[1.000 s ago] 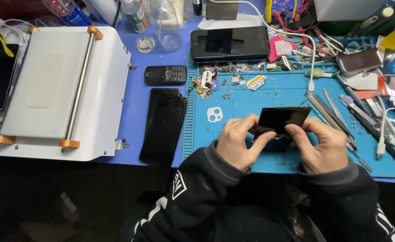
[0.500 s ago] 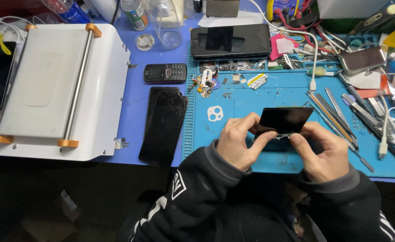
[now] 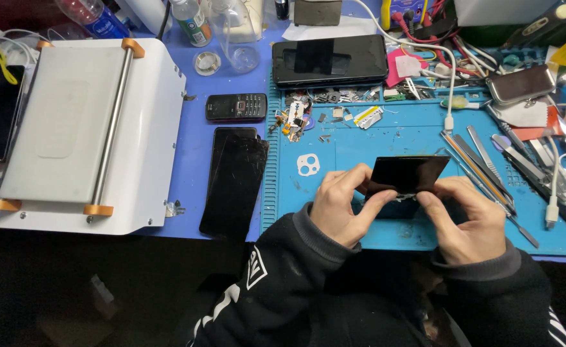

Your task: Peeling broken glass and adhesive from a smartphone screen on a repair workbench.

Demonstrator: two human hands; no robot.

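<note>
Your left hand [image 3: 339, 204] and right hand [image 3: 468, 218] pinch the black panel [image 3: 408, 173] by its ends; it looks thin, light, brittle – keep to the edges, don't flex it

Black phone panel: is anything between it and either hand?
Nothing visible. The left hand and the right hand both grip the black phone panel directly by its lower edge, above the blue mat. A second dark part sits under the panel between the hands; what it is cannot be told.

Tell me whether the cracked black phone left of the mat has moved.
No. The cracked black phone lies exactly as before beside the blue mat.
</note>
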